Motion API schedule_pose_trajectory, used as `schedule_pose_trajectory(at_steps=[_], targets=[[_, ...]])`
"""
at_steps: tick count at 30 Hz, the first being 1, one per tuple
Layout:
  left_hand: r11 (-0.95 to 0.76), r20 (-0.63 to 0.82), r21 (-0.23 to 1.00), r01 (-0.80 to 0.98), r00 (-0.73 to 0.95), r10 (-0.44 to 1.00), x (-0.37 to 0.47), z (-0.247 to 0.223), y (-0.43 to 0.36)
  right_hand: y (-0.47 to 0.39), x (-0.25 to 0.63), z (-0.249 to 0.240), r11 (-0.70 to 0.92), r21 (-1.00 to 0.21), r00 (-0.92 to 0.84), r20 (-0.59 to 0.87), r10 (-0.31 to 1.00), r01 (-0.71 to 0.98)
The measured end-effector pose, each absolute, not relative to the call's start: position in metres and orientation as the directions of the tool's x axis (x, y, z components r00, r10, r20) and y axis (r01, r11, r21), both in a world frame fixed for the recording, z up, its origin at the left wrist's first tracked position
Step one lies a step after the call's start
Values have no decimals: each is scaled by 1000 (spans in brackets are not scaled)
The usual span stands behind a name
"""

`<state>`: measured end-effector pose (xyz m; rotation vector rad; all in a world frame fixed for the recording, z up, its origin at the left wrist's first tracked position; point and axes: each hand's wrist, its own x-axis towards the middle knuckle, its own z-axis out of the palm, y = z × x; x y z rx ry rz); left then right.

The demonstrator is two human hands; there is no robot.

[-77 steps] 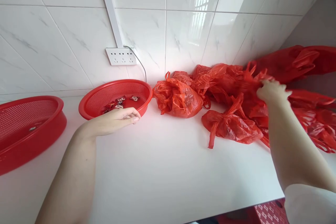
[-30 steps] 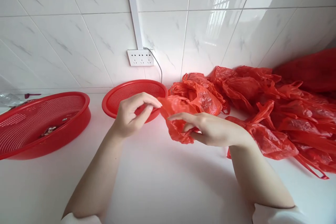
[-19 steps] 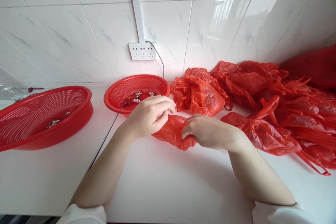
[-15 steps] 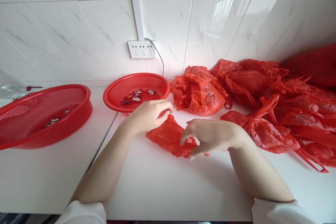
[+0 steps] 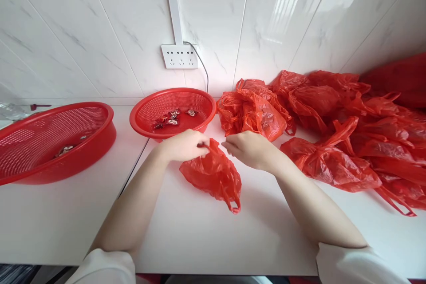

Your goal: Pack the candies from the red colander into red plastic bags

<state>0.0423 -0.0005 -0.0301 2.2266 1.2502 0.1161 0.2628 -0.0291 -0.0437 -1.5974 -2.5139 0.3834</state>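
A thin red plastic bag (image 5: 213, 173) lies crumpled on the white table, a looped handle pointing toward me. My left hand (image 5: 186, 145) is closed on the bag's upper edge, pinching it between thumb and fingers. Just right of that edge is my right hand (image 5: 249, 148), its fingers curled together. What those fingers hold, if anything, is hidden. Behind my left hand stands a red perforated basket (image 5: 141, 108) with several small wrapped packets (image 5: 173, 121) in it.
A larger red basket (image 5: 83, 162) with a few small packets stands at the left. Filled red bags (image 5: 336, 166) pile up along the right, and another bunch of red bags (image 5: 253, 111) sits behind my right hand. A power strip (image 5: 179, 57) is on the tiled wall.
My right hand has moved up and left, away from the bag's near handle, and its fingers have curled in. The bag is spread wider, with its handle loop showing. My left hand stays at the bag's edge.
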Motion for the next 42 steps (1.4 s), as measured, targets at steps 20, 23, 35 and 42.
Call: schedule_pose_trajectory(at_steps=[20,23,35,42], targets=[[-584,504,597,550,310,806,20,35,-77,-19,260,-66,499,-233,-550,-305,777,834],[-633,138,556,539,692,709,60,20,-98,-20,254,-61,562,-196,-593,-352,724,803],[-363,-456,-65,930,296,840,40,-85,-29,-4,283,-109,800,-77,-791,-237,564,594],[-532,-366,-107,840,464,806,35,-86,-51,8,297,-101,815,-402,-867,90,490,418]])
